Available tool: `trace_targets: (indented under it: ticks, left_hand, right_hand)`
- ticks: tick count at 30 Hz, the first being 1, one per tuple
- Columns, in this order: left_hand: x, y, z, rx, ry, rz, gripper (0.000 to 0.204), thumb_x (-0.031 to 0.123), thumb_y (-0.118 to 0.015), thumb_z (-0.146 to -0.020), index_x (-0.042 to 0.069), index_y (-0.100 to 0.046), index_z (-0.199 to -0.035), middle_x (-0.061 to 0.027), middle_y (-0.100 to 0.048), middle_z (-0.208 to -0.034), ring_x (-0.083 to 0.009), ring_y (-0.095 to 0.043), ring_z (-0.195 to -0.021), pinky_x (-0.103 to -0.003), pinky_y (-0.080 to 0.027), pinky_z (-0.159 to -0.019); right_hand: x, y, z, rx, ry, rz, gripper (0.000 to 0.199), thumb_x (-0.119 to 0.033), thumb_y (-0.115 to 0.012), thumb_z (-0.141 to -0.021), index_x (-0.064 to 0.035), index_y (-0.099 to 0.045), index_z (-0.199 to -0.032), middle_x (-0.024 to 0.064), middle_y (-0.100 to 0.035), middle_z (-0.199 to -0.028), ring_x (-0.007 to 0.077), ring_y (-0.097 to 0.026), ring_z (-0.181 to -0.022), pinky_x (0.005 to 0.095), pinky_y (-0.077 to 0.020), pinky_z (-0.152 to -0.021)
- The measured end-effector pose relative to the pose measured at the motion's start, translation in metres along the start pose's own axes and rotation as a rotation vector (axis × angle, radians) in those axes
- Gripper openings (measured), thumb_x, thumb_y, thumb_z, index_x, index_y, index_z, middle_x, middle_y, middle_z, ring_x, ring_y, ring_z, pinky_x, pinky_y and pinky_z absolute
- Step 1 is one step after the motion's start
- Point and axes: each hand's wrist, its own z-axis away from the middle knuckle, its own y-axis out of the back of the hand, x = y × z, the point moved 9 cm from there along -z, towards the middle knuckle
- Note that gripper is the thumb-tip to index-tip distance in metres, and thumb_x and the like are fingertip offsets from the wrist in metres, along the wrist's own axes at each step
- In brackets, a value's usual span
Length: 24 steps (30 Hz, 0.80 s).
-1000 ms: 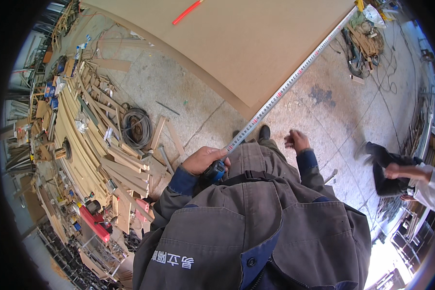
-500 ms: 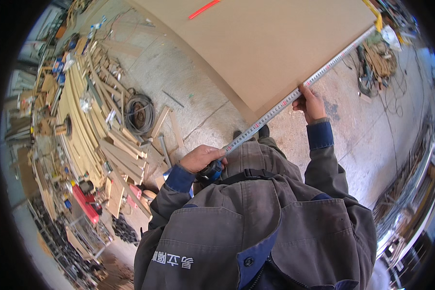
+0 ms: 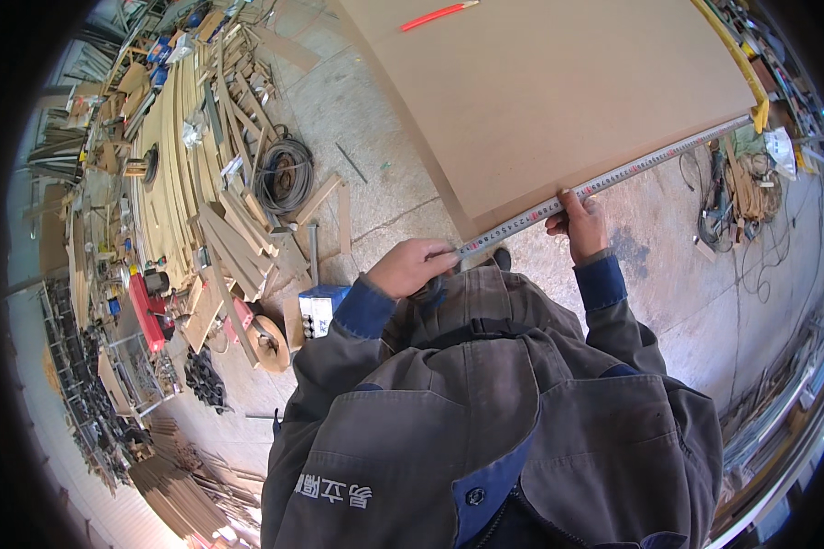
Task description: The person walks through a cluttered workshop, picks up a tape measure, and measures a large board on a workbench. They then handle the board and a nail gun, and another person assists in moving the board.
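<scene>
A large flat brown board (image 3: 558, 91) lies in front of me, with a steel tape measure's blade (image 3: 650, 163) stretched along its near edge. My left hand (image 3: 412, 267) is closed around the tape measure's dark case (image 3: 428, 293), close to my waist and just off the board's near-left corner. Most of the case is hidden by the hand. Further right, my right hand (image 3: 581, 227) pinches the blade at the board's edge, thumb on top and fingers curled below. A red pencil (image 3: 438, 16) rests on the board's far part.
A yellow strip-like thing (image 3: 740, 62) runs along the board's right edge, by the blade's far end. Wood strips (image 3: 178, 174), a coil of dark cable (image 3: 284, 176) and a red tool (image 3: 146, 311) lie to the left. Scraps and cords (image 3: 742, 197) lie on the floor at right.
My left hand and the tape case have come nearer the board's corner, so less blade shows between them. My right hand keeps its pinch on the blade. The whole view has shifted.
</scene>
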Motion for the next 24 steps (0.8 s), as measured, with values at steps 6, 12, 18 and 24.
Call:
trace_targets:
  ticks: [6,12,18,24]
  left_hand:
    - [0.012,-0.008,-0.013,0.067,0.007,-0.065,0.034,0.028,-0.056,-0.098,-0.002,-0.07,-0.094,-0.0082,-0.069,-0.08,-0.0141,-0.062,-0.074,-0.029,-0.049,-0.072]
    - [0.009,-0.007,-0.012,0.077,0.0,-0.068,0.033,0.027,-0.056,-0.097,-0.002,-0.07,-0.091,-0.0083,-0.068,-0.079,-0.0128,-0.061,-0.074,-0.029,-0.048,-0.071]
    - [0.004,-0.008,-0.011,0.036,0.022,0.054,0.028,0.024,-0.056,-0.096,-0.001,-0.069,-0.094,-0.005,-0.07,-0.083,-0.0113,-0.06,-0.076,-0.028,-0.048,-0.075]
    - [-0.01,-0.007,-0.012,-0.024,0.041,0.139,0.03,0.02,-0.054,-0.095,-0.002,-0.067,-0.111,-0.008,-0.072,-0.089,-0.0139,-0.065,-0.081,-0.028,-0.05,-0.076]
  right_hand:
    - [-0.001,0.0,-0.002,-0.02,0.01,0.012,0.044,-0.033,-0.062,-0.095,0.0087,-0.065,-0.083,0.0138,-0.066,-0.065,0.0187,-0.064,-0.053,0.029,-0.055,-0.052]
    - [-0.001,0.002,0.0,-0.016,-0.006,0.034,0.046,-0.036,-0.062,-0.095,0.0085,-0.065,-0.083,0.0141,-0.065,-0.064,0.0191,-0.064,-0.053,0.0292,-0.0555,-0.052]
    - [0.002,0.003,-0.001,-0.023,-0.022,-0.009,0.043,-0.034,-0.063,-0.094,0.0086,-0.064,-0.088,0.0139,-0.065,-0.068,0.019,-0.064,-0.055,0.0293,-0.0561,-0.053]
    - [0.005,0.007,-0.004,-0.025,-0.017,-0.025,0.041,-0.031,-0.064,-0.094,0.0094,-0.065,-0.091,0.0141,-0.066,-0.072,0.0181,-0.065,-0.056,0.0288,-0.0572,-0.053]
